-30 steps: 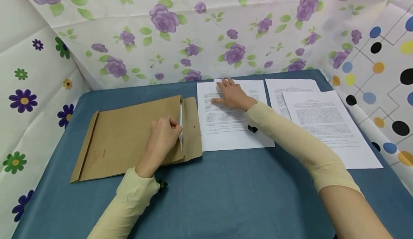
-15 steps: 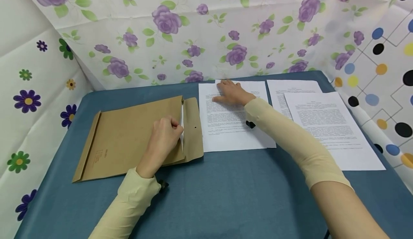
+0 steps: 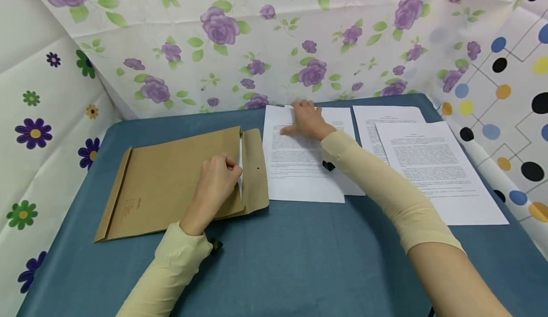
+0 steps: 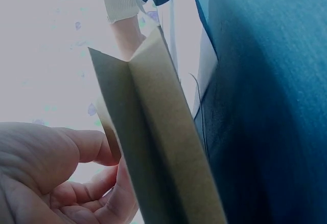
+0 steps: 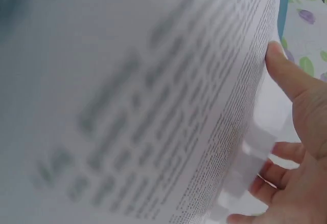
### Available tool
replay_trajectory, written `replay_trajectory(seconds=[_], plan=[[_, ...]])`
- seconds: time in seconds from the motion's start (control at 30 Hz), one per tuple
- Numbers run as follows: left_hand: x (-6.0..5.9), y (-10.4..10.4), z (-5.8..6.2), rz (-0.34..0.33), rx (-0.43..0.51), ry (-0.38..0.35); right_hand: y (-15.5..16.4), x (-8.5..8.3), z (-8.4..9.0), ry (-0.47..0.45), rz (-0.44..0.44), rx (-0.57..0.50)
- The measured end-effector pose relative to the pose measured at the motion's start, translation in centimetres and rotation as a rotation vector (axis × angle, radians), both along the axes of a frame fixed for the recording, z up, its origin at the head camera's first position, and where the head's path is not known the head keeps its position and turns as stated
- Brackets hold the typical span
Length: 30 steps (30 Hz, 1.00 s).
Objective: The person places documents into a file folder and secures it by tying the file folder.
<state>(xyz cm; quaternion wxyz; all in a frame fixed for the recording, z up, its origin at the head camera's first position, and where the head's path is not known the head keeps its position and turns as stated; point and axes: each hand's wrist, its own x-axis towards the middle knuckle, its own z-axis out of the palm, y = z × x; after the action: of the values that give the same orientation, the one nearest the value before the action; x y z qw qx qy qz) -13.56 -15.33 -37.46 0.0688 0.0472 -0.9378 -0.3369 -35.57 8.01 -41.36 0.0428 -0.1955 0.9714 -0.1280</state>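
Across the scene runs a blue cloth-covered table (image 3: 295,264), w/ a purple-flowered backdrop (image 3: 265,50) at its far side. On the left, a kraft envelope (image 3: 167,183) lies w/ its mouth to the right, flap (image 3: 257,183) folded out. Just right of it, centre-far, two printed pages overlap: upper page (image 3: 299,183) to the left, lower page (image 3: 353,186) showing past its right edge. Far right, another overlapping pair of sheets (image 3: 436,174).

R hand (image 3: 310,121): spread, thumb wide of the fingers, touching the upper page's far part; no clear grip. L hand (image 3: 218,176): thumb + bent fingers pinch the envelope's edge by the mouth. White strip (image 3: 240,164) shows in the opening; can't tell if paper or lining. Smallest: the flap's hole (image 3: 258,168).

To do this well, IMO: a light L pinch, enough to steady the mouth w/o creasing the kraft. On the R, even fingertip pressure, so the upper page slides w/o dragging the lower. Mind the R sleeve (image 3: 372,179) too; it crosses the pages & could shift them.
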Motion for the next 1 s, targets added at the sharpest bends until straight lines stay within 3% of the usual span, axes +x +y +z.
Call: replay_trajectory(seconds=[0.17,0.4,0.67,0.83,1.0], plan=[[0.1,0.0,0.0,-0.005,0.002,-0.001,0.0,0.0,-0.1,0.035,-0.060,-0.027],[0.2,-0.1,-0.1,-0.008,0.001,-0.001,1.7,0.0,0.4,0.070,-0.085,-0.177],[0.3,-0.1,-0.2,-0.002,0.001,0.000,5.8,1.8,2.3,0.059,-0.018,-0.316],[0.4,0.0,-0.1,-0.007,-0.005,-0.005,8.8,3.0,3.6,0.079,0.052,-0.342],[0.4,-0.1,-0.1,-0.007,-0.011,-0.007,11.7,3.9,4.9,-0.003,0.057,-0.413]])
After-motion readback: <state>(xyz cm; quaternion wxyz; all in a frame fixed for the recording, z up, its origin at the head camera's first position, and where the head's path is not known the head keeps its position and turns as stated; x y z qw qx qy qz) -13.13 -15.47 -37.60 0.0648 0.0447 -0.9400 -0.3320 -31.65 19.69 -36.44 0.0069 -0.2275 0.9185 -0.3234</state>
